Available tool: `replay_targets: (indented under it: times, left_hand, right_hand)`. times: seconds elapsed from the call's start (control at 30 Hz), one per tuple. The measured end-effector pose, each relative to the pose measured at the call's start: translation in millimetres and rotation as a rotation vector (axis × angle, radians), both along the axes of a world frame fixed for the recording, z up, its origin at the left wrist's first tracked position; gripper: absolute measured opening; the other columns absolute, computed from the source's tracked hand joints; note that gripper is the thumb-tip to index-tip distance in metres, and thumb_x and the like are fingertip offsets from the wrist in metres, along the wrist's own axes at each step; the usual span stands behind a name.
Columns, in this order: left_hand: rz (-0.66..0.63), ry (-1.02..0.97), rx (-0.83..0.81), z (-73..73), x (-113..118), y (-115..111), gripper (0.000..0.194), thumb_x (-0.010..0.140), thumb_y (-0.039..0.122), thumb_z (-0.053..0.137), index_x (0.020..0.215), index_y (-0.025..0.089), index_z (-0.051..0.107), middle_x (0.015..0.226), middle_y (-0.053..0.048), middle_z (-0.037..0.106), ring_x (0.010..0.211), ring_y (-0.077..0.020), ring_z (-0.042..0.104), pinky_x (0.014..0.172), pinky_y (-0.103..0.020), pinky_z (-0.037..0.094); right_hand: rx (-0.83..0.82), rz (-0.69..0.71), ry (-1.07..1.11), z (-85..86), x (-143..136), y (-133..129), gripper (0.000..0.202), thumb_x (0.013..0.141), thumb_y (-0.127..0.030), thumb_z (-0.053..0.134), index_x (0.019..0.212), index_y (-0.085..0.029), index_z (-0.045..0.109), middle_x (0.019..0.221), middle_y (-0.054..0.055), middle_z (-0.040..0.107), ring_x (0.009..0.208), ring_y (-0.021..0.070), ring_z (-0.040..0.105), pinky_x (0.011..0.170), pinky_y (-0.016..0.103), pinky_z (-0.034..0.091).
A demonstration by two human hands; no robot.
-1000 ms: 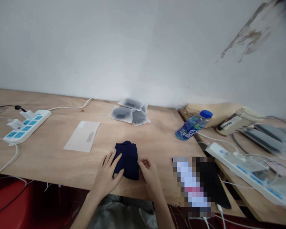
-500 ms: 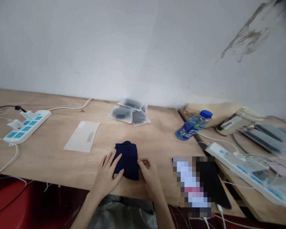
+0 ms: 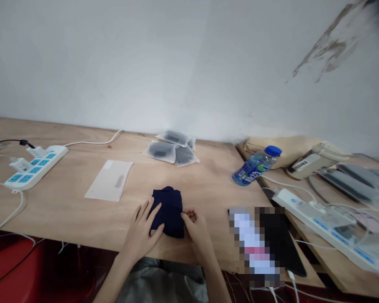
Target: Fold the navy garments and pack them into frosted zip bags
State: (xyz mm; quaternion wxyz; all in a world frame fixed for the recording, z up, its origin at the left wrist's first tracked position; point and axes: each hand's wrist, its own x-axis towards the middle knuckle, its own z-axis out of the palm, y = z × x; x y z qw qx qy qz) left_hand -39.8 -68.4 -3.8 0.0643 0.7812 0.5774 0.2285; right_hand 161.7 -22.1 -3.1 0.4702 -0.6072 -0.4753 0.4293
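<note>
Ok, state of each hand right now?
Left hand: open, spread on the dark blue cloth.
Right hand: curled at the cloth's right edge; grip unclear.

From close above the table (image 3: 208, 181), the head-worn camera faces forward and down, toward the wall (image 3: 145, 63).

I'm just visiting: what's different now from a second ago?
Very little: the right hand has eased slightly left, at the edge of the dark blue cloth. I see nothing newly picked up or let go. The left hand stays spread on the cloth, and the white packet, the pile of frosted pouches and the bottle lie as before.
</note>
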Motion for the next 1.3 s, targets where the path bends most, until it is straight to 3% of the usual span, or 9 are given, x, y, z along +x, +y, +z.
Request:
replay_targets:
  times: [0.5, 0.7, 0.87, 1.03, 1.2, 1.3]
  left_hand:
    - [0.006, -0.003, 0.003, -1.4, 0, 1, 0.061, 0.094, 0.037, 0.047, 0.151, 0.027, 0.028, 0.159, -0.007, 0.027, 0.145, -0.0264, 0.028, 0.116, -0.051, 0.028]
    - [-0.002, -0.007, 0.019, -2.9, -1, 1, 0.062, 0.093, 0.036, 0.048, 0.151, 0.028, 0.027, 0.159, -0.008, 0.027, 0.144, -0.0276, 0.03, 0.115, -0.052, 0.029]
    - [-0.001, -0.003, -0.004, -1.8, 0, 1, 0.061, 0.094, 0.036, 0.047, 0.151, 0.028, 0.027, 0.159, -0.007, 0.026, 0.145, -0.0268, 0.028, 0.115, -0.052, 0.028]
    - [-0.001, 0.001, -0.013, -1.5, 0, 1, 0.061, 0.094, 0.036, 0.047, 0.151, 0.027, 0.027, 0.159, -0.007, 0.027, 0.145, -0.0265, 0.027, 0.115, -0.052, 0.027]
    - [0.0, -0.009, -0.006, -1.4, 0, 1, 0.061, 0.094, 0.037, 0.047, 0.151, 0.028, 0.028, 0.159, -0.008, 0.028, 0.145, -0.0272, 0.028, 0.115, -0.053, 0.027]
    - [0.0, -0.008, -0.01, -1.8, 0, 1, 0.061, 0.093, 0.036, 0.048, 0.151, 0.027, 0.028, 0.159, -0.008, 0.027, 0.145, -0.0273, 0.028, 0.115, -0.052, 0.028]
  right_hand:
    - [-0.037, 0.039, -0.016, -4.4, 5, 3, 0.012, 0.07, -0.036, 0.057, 0.071, -0.024, 0.056, 0.06, 0.001, 0.059, 0.056, 0.0189, 0.056, 0.05, 0.029, 0.042]
    - [-0.021, 0.035, -0.044, 0.7, 3, 2, 0.011, 0.07, -0.034, 0.056, 0.071, -0.023, 0.056, 0.06, 0.001, 0.058, 0.059, 0.0183, 0.057, 0.055, 0.029, 0.044]
    - [0.038, 0.003, -0.139, -8.0, 0, 5, 0.007, 0.068, -0.029, 0.058, 0.07, -0.022, 0.056, 0.06, -0.001, 0.057, 0.059, 0.0171, 0.057, 0.06, 0.029, 0.046]
    - [0.017, 0.0, -0.15, -15.3, 2, 8, 0.008, 0.071, -0.03, 0.056, 0.069, -0.022, 0.056, 0.059, -0.001, 0.058, 0.057, 0.0166, 0.057, 0.055, 0.027, 0.045]
    - [-0.166, -0.001, -0.045, -9.3, 6, 9, 0.016, 0.075, -0.04, 0.054, 0.077, -0.024, 0.053, 0.055, -0.003, 0.056, 0.042, 0.0143, 0.051, 0.037, 0.023, 0.036]
    - [-0.177, 0.004, 0.001, -7.1, 8, 7, 0.022, 0.075, -0.045, 0.056, 0.08, -0.024, 0.054, 0.057, -0.002, 0.057, 0.041, 0.0144, 0.052, 0.034, 0.023, 0.035]
